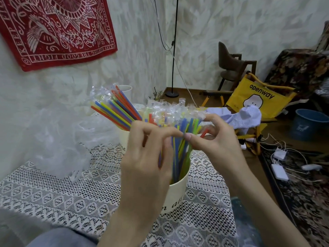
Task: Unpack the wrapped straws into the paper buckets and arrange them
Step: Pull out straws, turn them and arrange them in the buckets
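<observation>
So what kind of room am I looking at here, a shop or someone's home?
Most likely a home living room, not a shop. A red patterned cloth hangs on the wall, a lace tablecloth covers the table, and a yellow folding chair stands on a patterned rug beside a floor lamp.

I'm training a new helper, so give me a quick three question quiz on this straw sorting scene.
1. True or false: both paper buckets already hold straws.
2. What do the hands work on: A the near bucket's straws, B the clear plastic heap, C the yellow chair?
3. Fill in: the table is covered with a white ___ cloth.

Key: 1 true, near bucket and far bucket. 2 A, left hand and right hand finger the straws. 3 lace.
</observation>
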